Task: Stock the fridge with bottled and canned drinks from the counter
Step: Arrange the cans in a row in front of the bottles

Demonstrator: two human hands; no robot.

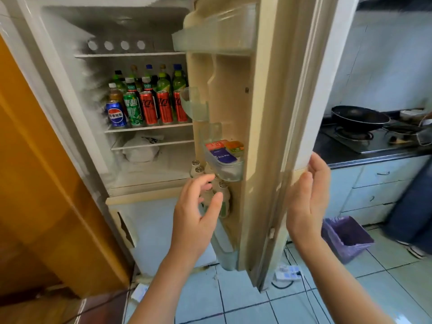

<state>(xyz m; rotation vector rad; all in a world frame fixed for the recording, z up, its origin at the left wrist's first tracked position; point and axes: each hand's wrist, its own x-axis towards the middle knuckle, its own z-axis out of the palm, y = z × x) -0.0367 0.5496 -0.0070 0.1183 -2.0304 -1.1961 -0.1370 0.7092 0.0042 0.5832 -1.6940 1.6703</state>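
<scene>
The job looks nearly done. The fridge point(70, 90) stands wide open and its middle shelf point(149, 127) is packed: a blue can point(116, 114), a green can point(132, 109) and a row of red cans point(149, 108) along the front, with capped bottles point(163, 80) crowded behind them. Low on the door point(264, 113), several pale bottles with metal caps point(224, 197) stand close together in the bottom rack. Above them a small clear tray point(231, 174) holds flat packets, not drinks.

Neither hand carries anything. The left hand point(196, 213) hovers just in front of the door bottles, its fingers point(205, 180) loosely curved and spread, gripping nothing that I can see; I cannot tell whether a fingertip brushes a cap. The right hand point(308, 195) is at the outer edge of the door, fingers straight and relaxed, palm turned toward the door — in contact or only just beside it, I cannot say.

The only table point(339, 157) in view lies to the right and bears a stove with a dark pan point(357, 115); no bottles or cans show on it. If any drinks remain, they are out of sight. My reading is that the last ones are already in place — what is left is likely a check of the door rack and closing the door.
</scene>
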